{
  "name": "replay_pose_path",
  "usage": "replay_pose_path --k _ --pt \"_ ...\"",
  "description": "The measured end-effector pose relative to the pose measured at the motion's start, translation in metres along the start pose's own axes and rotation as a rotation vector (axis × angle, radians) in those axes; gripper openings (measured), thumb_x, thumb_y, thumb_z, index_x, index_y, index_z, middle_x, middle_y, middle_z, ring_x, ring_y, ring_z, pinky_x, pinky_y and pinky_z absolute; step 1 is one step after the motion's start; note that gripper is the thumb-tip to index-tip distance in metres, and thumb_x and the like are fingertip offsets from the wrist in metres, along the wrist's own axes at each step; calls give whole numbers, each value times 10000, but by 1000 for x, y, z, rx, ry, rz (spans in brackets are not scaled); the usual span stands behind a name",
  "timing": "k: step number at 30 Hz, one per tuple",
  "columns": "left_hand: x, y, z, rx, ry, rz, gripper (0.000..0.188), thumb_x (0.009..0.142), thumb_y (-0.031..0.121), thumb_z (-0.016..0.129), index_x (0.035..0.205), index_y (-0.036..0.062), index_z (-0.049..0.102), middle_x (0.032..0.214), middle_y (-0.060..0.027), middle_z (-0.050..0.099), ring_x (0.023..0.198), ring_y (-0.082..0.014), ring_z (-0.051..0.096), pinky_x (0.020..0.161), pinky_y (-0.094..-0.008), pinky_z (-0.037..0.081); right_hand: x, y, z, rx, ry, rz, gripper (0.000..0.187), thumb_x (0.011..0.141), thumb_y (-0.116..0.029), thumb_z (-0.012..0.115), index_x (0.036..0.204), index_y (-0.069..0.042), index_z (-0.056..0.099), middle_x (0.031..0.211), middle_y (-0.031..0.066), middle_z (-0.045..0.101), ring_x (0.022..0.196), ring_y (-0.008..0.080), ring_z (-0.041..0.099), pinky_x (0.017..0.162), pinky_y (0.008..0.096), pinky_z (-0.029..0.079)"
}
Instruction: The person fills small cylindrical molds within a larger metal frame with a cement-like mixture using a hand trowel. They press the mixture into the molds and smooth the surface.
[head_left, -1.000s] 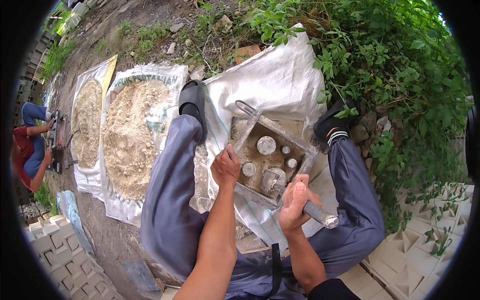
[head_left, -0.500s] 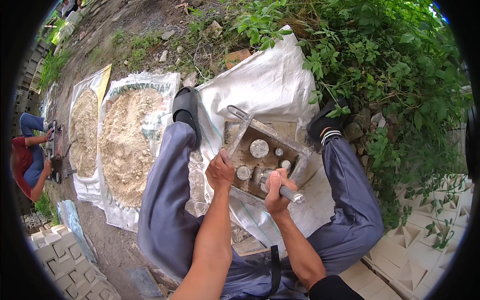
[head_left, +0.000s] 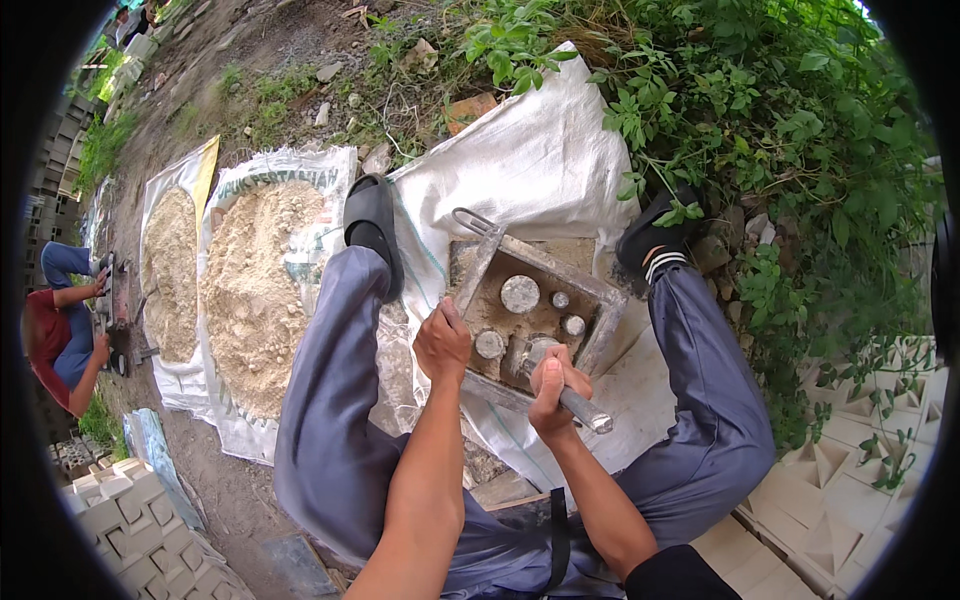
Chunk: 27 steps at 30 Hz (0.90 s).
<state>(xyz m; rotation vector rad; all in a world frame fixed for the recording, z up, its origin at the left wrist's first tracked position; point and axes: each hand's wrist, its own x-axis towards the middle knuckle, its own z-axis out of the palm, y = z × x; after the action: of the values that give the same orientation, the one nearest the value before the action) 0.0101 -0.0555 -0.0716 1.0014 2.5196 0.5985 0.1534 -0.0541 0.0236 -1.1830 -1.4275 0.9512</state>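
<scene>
A square metal mould [head_left: 600, 300] with several round pegs inside sits on a white sack [head_left: 540, 160] between my legs. My right hand [head_left: 550, 388] is closed around a steel rod [head_left: 585, 410] whose lower end is pressed into the mould near its front edge. My left hand [head_left: 442, 342] grips the mould's near left rim. A flat metal handle [head_left: 478, 258] leans across the mould's left side.
Two sacks spread with sandy mix [head_left: 262, 290] lie on the ground to my left. Another person [head_left: 60, 330] crouches at the far left. Moulded white blocks [head_left: 840, 500] are stacked at lower right and lower left. Green bushes [head_left: 780, 110] fill the right.
My right hand with the rod has moved from the mould's right side down toward its front middle. My left hand stays on the rim.
</scene>
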Motion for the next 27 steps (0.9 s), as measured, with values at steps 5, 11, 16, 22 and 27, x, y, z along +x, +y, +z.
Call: replay_pose_path --k 5,11,16,22,27 --pt "-3 -7 4 -21 70 5 463 997 332 337 860 41 670 839 -220 669 774 -435 621 713 -525 477 7 -30 -8 -13 -45 -32 388 891 -28 449 510 -59 381 467 18 423 478 147 350 573 311 324" --pt "3 -8 4 4 41 10 465 996 328 342 858 34 675 845 -214 672 769 -432 625 708 -523 478 1 0 5 -42 -66 -12 408 897 -71 457 497 -69 376 446 17 399 454 147 313 615 323 322" --pt "0 -8 1 -14 40 25 463 996 329 343 874 34 678 843 -228 666 770 -431 625 703 -513 479 -3 -18 1 -65 -9 -81 408 898 -63 447 498 -68 368 440 20 397 455 155 313 565 345 329" --pt "1 -13 4 -38 47 31 471 998 332 333 885 35 681 841 -228 665 773 -436 621 704 -514 479 8 -23 2 -48 -52 -58 404 902 -49 444 502 -56 387 451 21 421 474 152 326 553 343 318" --pt "1 -3 3 -28 18 26 488 998 344 319 879 34 678 863 -232 666 791 -432 624 723 -513 481 -4 8 -2 -32 3 6 448 906 -50 464 478 -78 337 440 8 413 452 134 296 644 322 326"
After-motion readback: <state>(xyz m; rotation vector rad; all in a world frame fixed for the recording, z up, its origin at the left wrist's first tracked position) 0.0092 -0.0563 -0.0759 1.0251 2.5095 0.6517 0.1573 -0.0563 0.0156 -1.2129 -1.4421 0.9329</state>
